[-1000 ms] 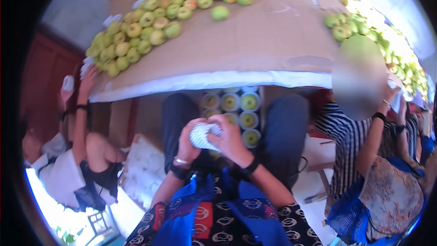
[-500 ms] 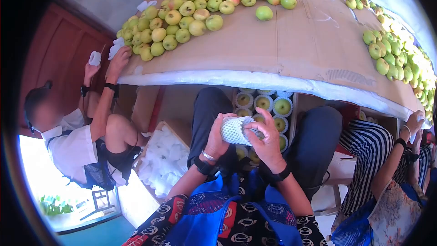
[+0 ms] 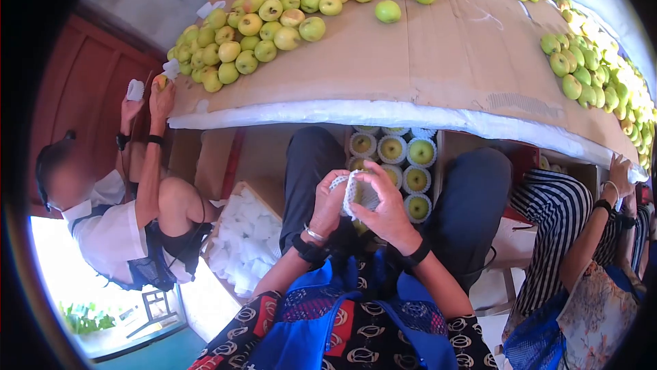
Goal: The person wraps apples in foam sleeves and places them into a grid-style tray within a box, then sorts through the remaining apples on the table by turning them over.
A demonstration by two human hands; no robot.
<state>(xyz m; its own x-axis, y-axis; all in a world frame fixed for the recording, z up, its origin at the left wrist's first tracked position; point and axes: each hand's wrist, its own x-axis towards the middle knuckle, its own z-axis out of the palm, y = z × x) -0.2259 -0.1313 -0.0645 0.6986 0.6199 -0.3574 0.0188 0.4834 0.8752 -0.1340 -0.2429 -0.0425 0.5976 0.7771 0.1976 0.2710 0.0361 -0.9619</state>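
A white foam net sleeve (image 3: 352, 195) is held up between my two hands, over the box between my knees. My left hand (image 3: 326, 207) wraps round its left side, fingers closed. With thumb and fingers pinched on the sleeve's edge, my right hand (image 3: 385, 211) spreads the net on the right. Whatever sits inside the sleeve is hidden by the net and fingers. Below and behind my hands, the box holds rows of green apples (image 3: 416, 180), each in a white foam net.
Loose green and yellow apples (image 3: 274, 31) are heaped on the cardboard-covered table (image 3: 438, 62). A crate of white foam nets (image 3: 243, 240) stands at my left. One person (image 3: 113, 216) sits on the left holding an apple and a net; another person (image 3: 588, 260) sits on the right.
My right fingers have moved onto the sleeve's edge, and the sleeve now looks folded and spread instead of a smooth tube. The person on the left has lifted an apple from the heap.
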